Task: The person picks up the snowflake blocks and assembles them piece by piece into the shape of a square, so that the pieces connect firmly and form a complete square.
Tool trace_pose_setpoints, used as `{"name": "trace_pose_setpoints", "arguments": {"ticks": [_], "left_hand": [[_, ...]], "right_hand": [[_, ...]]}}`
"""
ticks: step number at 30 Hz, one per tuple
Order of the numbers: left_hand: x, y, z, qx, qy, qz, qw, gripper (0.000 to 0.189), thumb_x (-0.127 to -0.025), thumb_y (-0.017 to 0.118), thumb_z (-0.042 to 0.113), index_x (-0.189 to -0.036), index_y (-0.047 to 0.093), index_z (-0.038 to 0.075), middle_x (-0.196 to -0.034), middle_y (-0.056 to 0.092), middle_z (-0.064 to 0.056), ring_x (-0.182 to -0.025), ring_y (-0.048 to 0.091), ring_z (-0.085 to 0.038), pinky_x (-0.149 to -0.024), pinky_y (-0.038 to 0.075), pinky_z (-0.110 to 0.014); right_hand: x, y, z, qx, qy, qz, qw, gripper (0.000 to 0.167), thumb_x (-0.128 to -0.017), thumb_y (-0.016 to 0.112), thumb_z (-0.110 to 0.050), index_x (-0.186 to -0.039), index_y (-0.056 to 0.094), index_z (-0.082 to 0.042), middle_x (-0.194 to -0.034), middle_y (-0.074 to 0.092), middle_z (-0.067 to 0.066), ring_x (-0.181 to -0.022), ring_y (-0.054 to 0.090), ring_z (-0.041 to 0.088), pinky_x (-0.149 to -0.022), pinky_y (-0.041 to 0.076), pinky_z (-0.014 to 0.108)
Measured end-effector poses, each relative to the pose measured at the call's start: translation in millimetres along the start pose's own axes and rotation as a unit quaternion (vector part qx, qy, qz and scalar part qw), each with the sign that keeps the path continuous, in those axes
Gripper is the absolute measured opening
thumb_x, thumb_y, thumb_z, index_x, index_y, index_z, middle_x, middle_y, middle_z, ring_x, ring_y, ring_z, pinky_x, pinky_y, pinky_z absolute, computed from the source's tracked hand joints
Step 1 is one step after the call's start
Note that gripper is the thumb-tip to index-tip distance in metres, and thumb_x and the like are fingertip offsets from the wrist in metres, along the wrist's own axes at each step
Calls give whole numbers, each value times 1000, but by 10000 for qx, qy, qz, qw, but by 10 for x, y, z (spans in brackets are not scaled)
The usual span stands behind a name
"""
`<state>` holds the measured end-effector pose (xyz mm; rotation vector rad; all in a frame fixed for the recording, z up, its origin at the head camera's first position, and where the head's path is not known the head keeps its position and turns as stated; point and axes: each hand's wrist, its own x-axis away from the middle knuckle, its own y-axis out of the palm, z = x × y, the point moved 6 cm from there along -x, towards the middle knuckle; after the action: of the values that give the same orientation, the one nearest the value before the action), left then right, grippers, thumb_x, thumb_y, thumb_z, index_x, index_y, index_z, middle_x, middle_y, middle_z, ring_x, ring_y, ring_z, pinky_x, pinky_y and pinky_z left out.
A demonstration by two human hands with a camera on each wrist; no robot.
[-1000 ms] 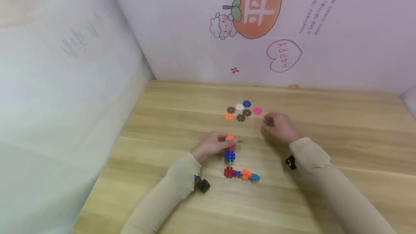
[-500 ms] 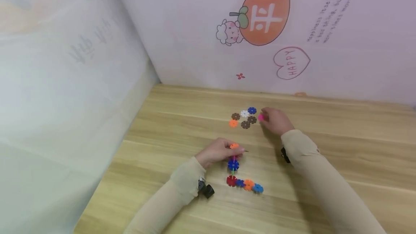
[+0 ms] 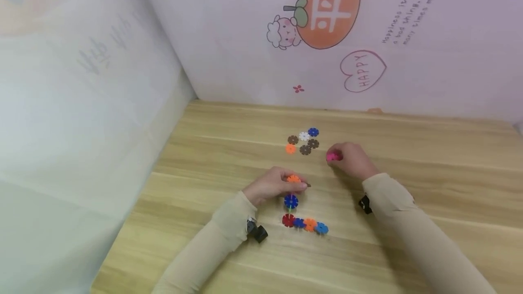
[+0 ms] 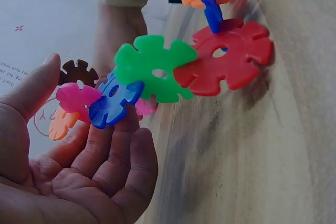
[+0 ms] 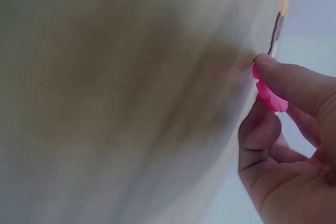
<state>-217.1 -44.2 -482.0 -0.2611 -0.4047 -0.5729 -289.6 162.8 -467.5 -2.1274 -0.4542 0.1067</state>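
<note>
My left hand (image 3: 273, 184) holds one end of a linked chain of notched plastic discs by an orange disc (image 3: 293, 179). In the left wrist view the chain runs through a brown disc (image 4: 79, 74), a pink disc (image 4: 77, 96), a blue disc (image 4: 115, 100), a green disc (image 4: 137, 72) and a large red disc (image 4: 247, 51). At the red one it bends, and a row of blue and orange discs goes off to the right in the head view. Thumb and fingers of my right hand (image 3: 354, 161) pinch a loose pink notched disc (image 5: 274, 98) just above the table.
Several loose discs lie beyond my hands, among them a white disc (image 3: 304, 136), a dark blue disc (image 3: 313, 132) and an orange disc (image 3: 290, 149). The wooden table (image 3: 229, 137) meets a printed backdrop (image 3: 237, 58) behind. Each wrist wears a small black camera (image 3: 257, 232).
My right hand has reached the pink disc beside the loose discs, picked it up and drawn it back toward me. The left hand keeps its hold on the chain.
</note>
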Motion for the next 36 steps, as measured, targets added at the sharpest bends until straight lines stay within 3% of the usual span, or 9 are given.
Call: {"name": "trace_pose_setpoints", "arguments": {"ticks": [4,9,14,19,25,36], "left_hand": [[9,-21,26,-55,40,1,10000,32,-85,77,33,-115,73,20,-103,76,0,-96,70,-17,-97,49,-33],[28,-39,26,-22,273,-33,9996,37,-86,77,32,-120,71,17,-110,74,6,-105,66,-14,-110,41,-43],[25,-62,17,-91,354,25,9993,40,-86,76,36,-121,71,18,-111,73,9,-108,63,-11,-114,35,-50],[26,-56,20,-110,343,162,9992,34,-86,76,37,-116,73,22,-112,72,11,-110,61,-11,-114,34,-53],[38,-25,25,-112,266,250,9993,32,-84,77,37,-113,74,23,-115,70,12,-110,61,-12,-111,37,-52],[36,19,23,-47,294,198,9994,26,-83,79,36,-107,76,27,-122,69,13,-124,56,-17,-115,30,-58]], "right_hand": [[183,30,-26,-155,-184,-5,9997,16,-91,69,-11,-107,72,-6,-96,73,9,-88,67,23,-81,57,44],[427,101,-105,-860,113,-112,9962,28,-90,73,-20,-115,69,-8,-100,74,6,-94,68,22,-85,58,43],[628,176,-235,-1818,497,-235,9818,29,-89,73,-28,-113,71,-13,-103,75,5,-98,70,22,-88,58,40],[721,213,-364,-2473,529,-217,9673,27,-90,72,-28,-111,72,-11,-101,76,5,-95,70,21,-84,57,33],[775,244,-444,-2710,478,-216,9611,27,-91,72,-29,-110,72,-9,-98,76,5,-93,71,24,-83,58,36],[785,266,-517,-2602,286,-189,9649,23,-90,72,-25,-108,73,-11,-97,76,4,-92,72,24,-80,59,32]]}}
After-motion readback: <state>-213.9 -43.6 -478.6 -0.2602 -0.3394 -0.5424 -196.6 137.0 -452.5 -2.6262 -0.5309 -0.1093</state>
